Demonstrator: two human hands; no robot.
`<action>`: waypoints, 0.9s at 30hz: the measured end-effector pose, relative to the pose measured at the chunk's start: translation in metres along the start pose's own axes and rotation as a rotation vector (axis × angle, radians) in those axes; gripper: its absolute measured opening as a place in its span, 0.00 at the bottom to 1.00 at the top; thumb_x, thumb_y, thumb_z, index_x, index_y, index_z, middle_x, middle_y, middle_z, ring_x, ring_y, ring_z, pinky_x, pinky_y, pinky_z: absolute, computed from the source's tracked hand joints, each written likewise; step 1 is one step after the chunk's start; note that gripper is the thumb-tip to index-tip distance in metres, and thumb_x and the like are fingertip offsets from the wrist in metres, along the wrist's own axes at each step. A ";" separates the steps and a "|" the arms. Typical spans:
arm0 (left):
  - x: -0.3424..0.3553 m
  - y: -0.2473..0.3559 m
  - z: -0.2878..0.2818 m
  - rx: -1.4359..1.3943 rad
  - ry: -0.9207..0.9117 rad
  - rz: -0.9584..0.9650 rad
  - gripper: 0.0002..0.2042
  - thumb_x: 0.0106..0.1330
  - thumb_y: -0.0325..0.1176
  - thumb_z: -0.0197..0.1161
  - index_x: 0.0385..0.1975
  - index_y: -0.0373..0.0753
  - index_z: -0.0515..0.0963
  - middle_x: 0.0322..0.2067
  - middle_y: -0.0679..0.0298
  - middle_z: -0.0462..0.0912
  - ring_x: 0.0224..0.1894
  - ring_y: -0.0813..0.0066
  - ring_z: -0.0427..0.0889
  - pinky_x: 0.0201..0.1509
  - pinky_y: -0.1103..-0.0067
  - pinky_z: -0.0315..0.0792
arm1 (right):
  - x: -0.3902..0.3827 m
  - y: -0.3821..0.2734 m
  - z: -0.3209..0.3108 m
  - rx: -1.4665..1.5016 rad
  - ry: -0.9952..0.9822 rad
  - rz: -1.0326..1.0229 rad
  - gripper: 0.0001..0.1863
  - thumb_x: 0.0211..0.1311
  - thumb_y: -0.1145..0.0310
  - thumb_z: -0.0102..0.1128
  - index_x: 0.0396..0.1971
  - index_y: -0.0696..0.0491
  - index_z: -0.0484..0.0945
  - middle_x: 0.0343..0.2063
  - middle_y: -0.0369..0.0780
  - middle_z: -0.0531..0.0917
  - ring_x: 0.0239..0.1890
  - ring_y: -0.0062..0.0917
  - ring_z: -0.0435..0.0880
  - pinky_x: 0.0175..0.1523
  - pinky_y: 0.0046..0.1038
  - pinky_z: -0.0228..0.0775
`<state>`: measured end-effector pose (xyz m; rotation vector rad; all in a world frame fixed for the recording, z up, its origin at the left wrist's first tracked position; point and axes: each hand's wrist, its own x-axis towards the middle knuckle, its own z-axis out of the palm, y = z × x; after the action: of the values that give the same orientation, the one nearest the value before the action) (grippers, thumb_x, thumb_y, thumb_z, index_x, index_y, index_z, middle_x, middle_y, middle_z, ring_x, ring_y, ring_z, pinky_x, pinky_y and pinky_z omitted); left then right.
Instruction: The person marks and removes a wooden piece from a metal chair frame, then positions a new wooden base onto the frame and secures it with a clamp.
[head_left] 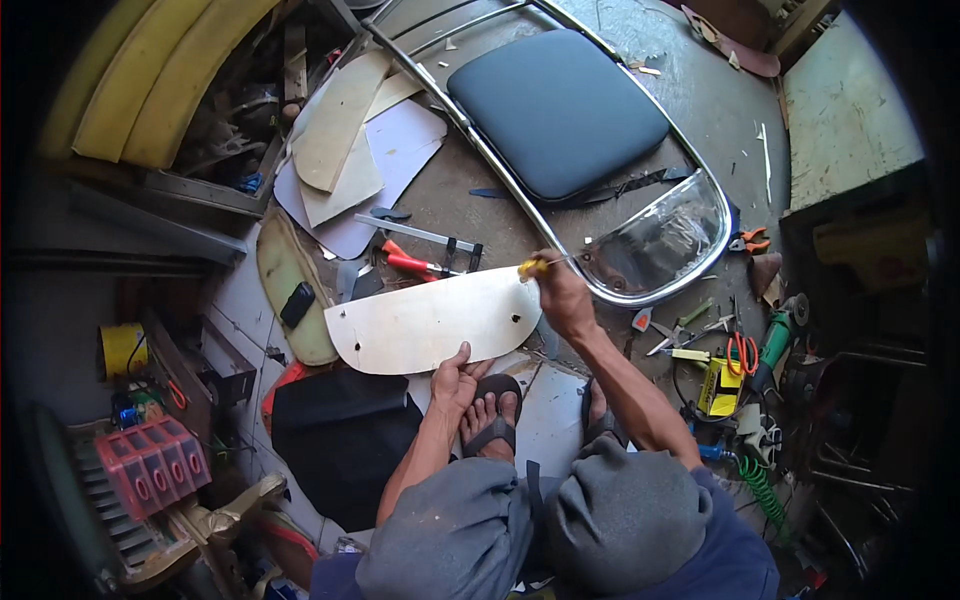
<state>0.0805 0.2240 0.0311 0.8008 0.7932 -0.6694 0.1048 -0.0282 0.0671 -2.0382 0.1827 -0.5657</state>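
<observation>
so, the floor (740,110) serves as your work surface, which is probably why so much lies within reach of your feet. toward its far edge rests the chromed tube frame (630,298), its rounded end close to your right side. within the frame's outline, the dark padded seat (560,110) lies smooth face up, perhaps to spare its covering from scuffs; whether it is fixed to the frame, you can't tell from here. toward the floor's near-left corner, the black sheet (345,440) spreads beside your foot. the white panel (430,320) sits just ahead of your feet, midway between the floor's left and right edges, with its curved edge toward you, seemingly for easy reach. just beyond it, the red-handled clamp (410,263) lies apart from the panel. your left hand (458,385) grasps that curved edge, thumb on top, likely to steady it. your right hand (565,295) is clenched around the yellow-handled tool (533,268) at the panel's far-right corner, apparently for control; its tip is too small to make out.
</observation>
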 end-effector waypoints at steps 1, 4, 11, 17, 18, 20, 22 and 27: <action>-0.002 -0.004 -0.015 -0.021 0.007 0.001 0.23 0.71 0.25 0.57 0.66 0.36 0.63 0.60 0.50 0.74 0.60 0.44 0.77 0.63 0.47 0.73 | -0.001 -0.024 -0.005 0.035 0.061 -0.041 0.16 0.66 0.74 0.61 0.52 0.53 0.71 0.42 0.50 0.82 0.41 0.43 0.87 0.44 0.35 0.79; 0.016 -0.004 -0.011 -0.021 -0.031 0.015 0.24 0.72 0.25 0.56 0.67 0.38 0.62 0.61 0.51 0.73 0.62 0.44 0.74 0.65 0.47 0.70 | -0.001 0.001 -0.002 -0.053 -0.098 -0.038 0.15 0.66 0.75 0.60 0.52 0.54 0.71 0.43 0.49 0.83 0.41 0.46 0.86 0.43 0.36 0.79; -0.001 -0.010 -0.019 -0.014 -0.029 -0.007 0.27 0.71 0.24 0.54 0.70 0.43 0.59 0.65 0.54 0.69 0.67 0.48 0.69 0.67 0.47 0.68 | -0.020 -0.007 0.000 -0.065 -0.024 0.065 0.13 0.70 0.70 0.60 0.51 0.53 0.72 0.38 0.50 0.85 0.41 0.39 0.88 0.42 0.34 0.80; 0.014 -0.002 -0.008 -0.013 -0.070 0.024 0.25 0.72 0.27 0.57 0.68 0.38 0.61 0.63 0.50 0.71 0.63 0.49 0.75 0.67 0.49 0.69 | 0.011 -0.031 -0.009 0.188 0.175 0.026 0.15 0.67 0.72 0.61 0.52 0.53 0.71 0.39 0.50 0.85 0.41 0.41 0.87 0.45 0.39 0.79; 0.006 -0.007 -0.019 -0.012 -0.031 -0.003 0.24 0.72 0.27 0.57 0.67 0.37 0.62 0.62 0.50 0.72 0.61 0.49 0.76 0.67 0.49 0.69 | -0.007 -0.012 -0.001 0.015 0.132 -0.146 0.16 0.68 0.73 0.60 0.53 0.53 0.71 0.41 0.50 0.85 0.42 0.41 0.87 0.45 0.39 0.79; 0.001 -0.007 -0.010 0.006 -0.022 0.008 0.23 0.72 0.27 0.58 0.65 0.36 0.64 0.60 0.50 0.74 0.60 0.48 0.77 0.66 0.49 0.70 | -0.017 -0.004 -0.005 -0.207 -0.241 0.274 0.17 0.67 0.73 0.61 0.53 0.55 0.70 0.41 0.50 0.85 0.42 0.44 0.87 0.44 0.37 0.78; -0.003 -0.004 0.002 0.036 -0.035 0.068 0.21 0.71 0.28 0.59 0.62 0.34 0.66 0.58 0.50 0.76 0.59 0.47 0.78 0.66 0.49 0.71 | 0.004 -0.007 -0.009 -0.086 -0.041 0.198 0.16 0.68 0.72 0.60 0.53 0.55 0.70 0.39 0.50 0.85 0.41 0.44 0.87 0.44 0.37 0.78; -0.002 -0.008 0.001 0.004 -0.046 0.006 0.22 0.71 0.27 0.57 0.64 0.38 0.65 0.59 0.50 0.75 0.61 0.47 0.76 0.66 0.48 0.70 | -0.035 0.019 0.002 -0.002 -0.116 0.186 0.15 0.68 0.72 0.61 0.51 0.53 0.71 0.36 0.49 0.86 0.38 0.44 0.88 0.40 0.38 0.79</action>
<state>0.0735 0.2193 0.0298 0.7884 0.7472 -0.6818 0.0774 -0.0241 0.0385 -2.0230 0.2993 -0.3309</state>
